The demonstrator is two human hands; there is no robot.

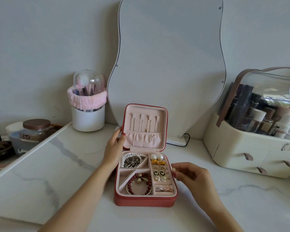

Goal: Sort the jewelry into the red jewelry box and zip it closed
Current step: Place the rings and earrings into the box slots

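Note:
The red jewelry box lies open on the marble table, its pink-lined lid upright with necklaces hanging inside. The tray holds a pearl bracelet, a red bead bracelet, pearl earrings, butterfly earrings and rings. My left hand rests against the lid's left edge and the box's left side. My right hand hovers just right of the box, pinching a small pale earring between thumb and fingertips.
A wavy mirror leans behind the box, its cable at the base. A white brush holder with a pink band stands at back left. A cream cosmetics organiser fills the right. Jars sit beyond the left edge.

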